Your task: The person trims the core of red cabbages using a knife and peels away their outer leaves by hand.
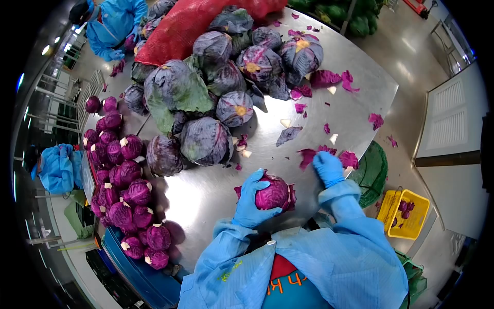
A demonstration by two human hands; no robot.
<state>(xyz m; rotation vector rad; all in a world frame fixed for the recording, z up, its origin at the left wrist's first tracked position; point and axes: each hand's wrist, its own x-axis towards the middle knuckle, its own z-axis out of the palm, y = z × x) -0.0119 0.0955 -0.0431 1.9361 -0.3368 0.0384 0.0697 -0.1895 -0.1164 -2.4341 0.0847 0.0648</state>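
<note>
A trimmed red cabbage (pixel 272 193) with a few loose outer leaves sits in front of my body over the steel table (pixel 200 216). My left hand (pixel 252 198) grips it from the left, thumb and fingers wrapped round its side. Off to the right, near the table edge, my right hand (pixel 329 169) is closed with its fingers curled under. Purple cabbage leaves (pixel 307 157) show on both sides of the right hand; what its fingers hold is hidden. Untrimmed cabbages (pixel 206 141) with dull outer leaves lie piled just beyond my left hand.
Peeled cabbages (pixel 121 175) are heaped along the left edge above a blue bin (pixel 139 273). A red mesh sack (pixel 177 33) lies at the back. Leaf scraps (pixel 324 78) dot the right side. A green net (pixel 371 172) and yellow crate (pixel 406 213) stand right. Two co-workers (pixel 116 28) are at left.
</note>
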